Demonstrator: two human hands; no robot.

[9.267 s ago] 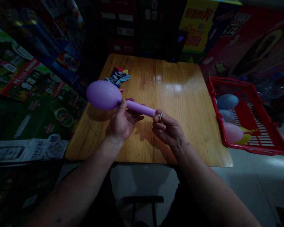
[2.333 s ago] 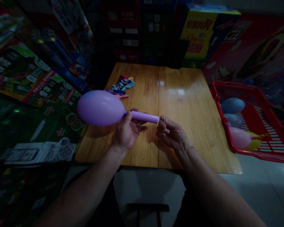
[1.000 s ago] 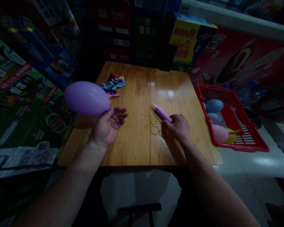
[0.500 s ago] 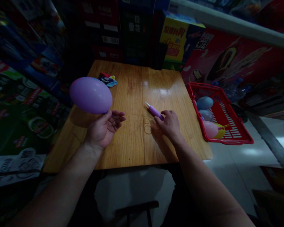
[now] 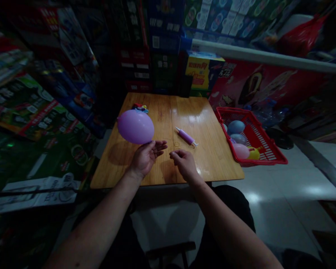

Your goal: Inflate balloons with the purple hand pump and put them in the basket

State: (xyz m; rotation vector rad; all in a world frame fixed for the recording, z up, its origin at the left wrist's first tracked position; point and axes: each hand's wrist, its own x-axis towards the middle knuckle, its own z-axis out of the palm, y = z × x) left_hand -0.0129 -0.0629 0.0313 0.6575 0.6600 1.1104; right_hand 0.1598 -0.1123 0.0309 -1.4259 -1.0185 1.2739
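Since the left hand only pinches the round purple rubber balloon by its neck, other fingers splayed, a slip could leak air. The right hand is empty and loosely curled.

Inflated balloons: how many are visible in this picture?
5. Purple balloon in the left hand; in the red basket two blue, one pink, one yellow. More may be hidden.

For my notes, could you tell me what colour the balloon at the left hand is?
The balloon is purple, best in head view.
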